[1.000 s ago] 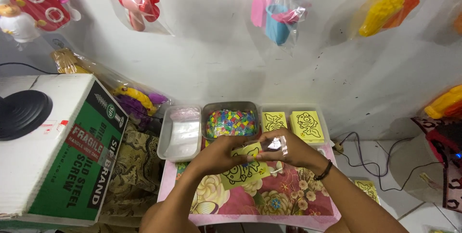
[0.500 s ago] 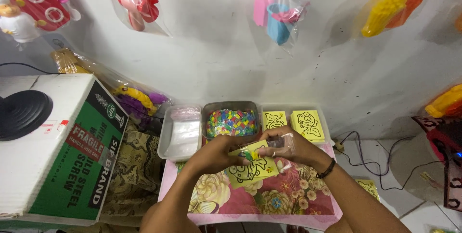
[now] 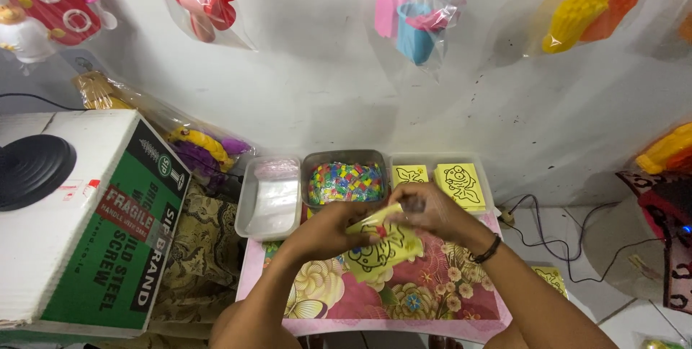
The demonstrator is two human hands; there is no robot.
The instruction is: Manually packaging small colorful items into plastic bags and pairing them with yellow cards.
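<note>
White wall behind, bagged plastic toys hanging, several cut off by frame edge. Bench (image 3: 432,306) under floral pink cloth. Three shallow trays along back: clear bags, coloured bits, yellow cards. Left hand (image 3: 328,228) and right hand (image 3: 432,208) meet, fingers pinched on thin yellow sheet (image 3: 378,244) with black line drawing, just above the cloth; fingertips blurred.

Yellow cartoon card (image 3: 380,252) flat (thin strip (image 3: 375,218) above).

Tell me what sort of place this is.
Probably a small home workspace for packing toys: bagged plastic toys hang on the wall, trays hold colourful small pieces and yellow picture cards, and both hands handle a yellow card.
</note>
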